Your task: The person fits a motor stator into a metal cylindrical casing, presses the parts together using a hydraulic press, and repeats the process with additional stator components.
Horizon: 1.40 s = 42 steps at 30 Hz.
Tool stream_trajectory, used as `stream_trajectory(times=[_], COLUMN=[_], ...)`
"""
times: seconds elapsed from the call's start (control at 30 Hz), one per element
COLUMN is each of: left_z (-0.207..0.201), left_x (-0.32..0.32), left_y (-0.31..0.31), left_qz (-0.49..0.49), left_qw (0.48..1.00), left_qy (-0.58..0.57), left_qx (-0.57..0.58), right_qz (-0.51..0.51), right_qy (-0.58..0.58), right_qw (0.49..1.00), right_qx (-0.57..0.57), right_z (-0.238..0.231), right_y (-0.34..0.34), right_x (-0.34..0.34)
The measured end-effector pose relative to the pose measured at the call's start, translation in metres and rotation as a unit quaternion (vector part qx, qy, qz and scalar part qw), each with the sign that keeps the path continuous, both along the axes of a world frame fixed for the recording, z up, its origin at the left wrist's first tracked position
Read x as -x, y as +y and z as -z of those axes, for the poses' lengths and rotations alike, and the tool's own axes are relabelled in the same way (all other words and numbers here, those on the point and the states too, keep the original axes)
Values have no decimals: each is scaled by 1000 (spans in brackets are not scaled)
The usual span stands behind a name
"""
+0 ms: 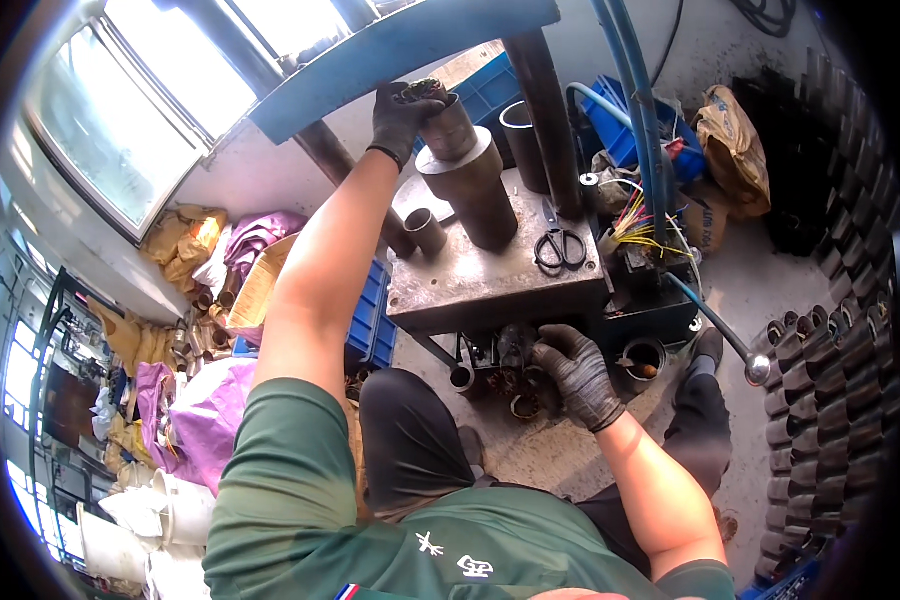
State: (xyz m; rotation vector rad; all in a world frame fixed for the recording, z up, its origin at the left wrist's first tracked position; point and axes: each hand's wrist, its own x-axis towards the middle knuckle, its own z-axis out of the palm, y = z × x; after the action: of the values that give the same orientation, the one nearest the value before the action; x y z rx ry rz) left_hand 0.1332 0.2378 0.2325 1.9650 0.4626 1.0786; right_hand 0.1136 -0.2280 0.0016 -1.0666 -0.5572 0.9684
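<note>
My left hand (400, 125), in a dark glove, reaches up to the press and closes round the top of a wire-wound stator (422, 91). Below the stator are a short metal tube (450, 130) and a wide stepped metal cylinder (467, 190), standing upright on the steel press table (450, 280). My right hand (580, 375), in a grey glove, is below the table's front edge with its fingers curled. Beside them is a dark rounded part (515, 345); what the fingers hold is hidden. Dark wound parts (523, 395) lie under the hand.
Black-handled scissors (560, 247) and a small tube (425, 232) rest on the table. A blue beam (400, 55) crosses overhead. At the right, a ball-ended lever (757, 368) sticks out past loose coloured wires (638, 222). Stacked metal tubes (820, 430) line the right side.
</note>
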Motion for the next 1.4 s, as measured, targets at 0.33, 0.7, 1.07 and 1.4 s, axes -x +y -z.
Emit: stream_trajectory(times=[0.33,0.7,1.07,1.4], left_z=[3,7,1,7], left_x=[-12,-4,-1,27], left_y=[-51,-54,-54,8], left_qz=[-44,-16,-65,-132], left_qw=[991,1000,996,905], left_qy=[-5,-24,48,177], left_qx=[-126,6,-48,-365], right_qz=[2,-7,-20,-58], right_qy=[-39,-62,-85,-194], right_qw=[999,998,996,977], right_qx=[18,28,28,64], right_z=[3,7,16,3], right_y=[-6,-3,-4,-3], right_x=[-1,-2,-10,-7])
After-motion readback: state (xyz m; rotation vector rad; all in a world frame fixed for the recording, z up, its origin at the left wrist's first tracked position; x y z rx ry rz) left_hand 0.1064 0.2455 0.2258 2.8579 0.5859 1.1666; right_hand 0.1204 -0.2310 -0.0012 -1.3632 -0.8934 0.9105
